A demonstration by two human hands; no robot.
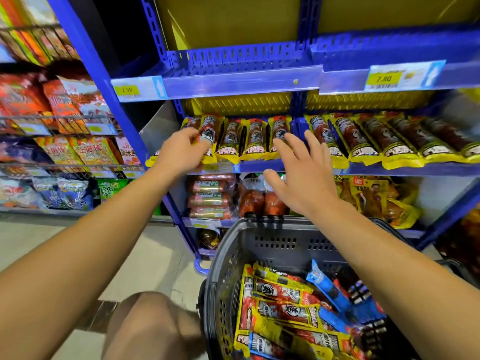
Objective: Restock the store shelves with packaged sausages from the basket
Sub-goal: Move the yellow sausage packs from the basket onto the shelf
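Note:
A row of yellow-edged sausage packs (253,139) lies on the blue middle shelf (262,166). My left hand (181,149) grips the leftmost pack (209,133) at the shelf's left end. My right hand (301,172) hovers with fingers spread just in front of the row, fingertips near a pack, holding nothing. Below, a grey basket (259,245) holds several yellow sausage packs (283,305) and some blue packs (328,287).
The upper blue shelf (241,84) carries price tags and looks bare. Red sausage rolls (207,196) and yellow bags (376,198) fill the lower shelf. Snack bags (65,100) hang on wire racks at left. My knee (150,323) is beside the basket.

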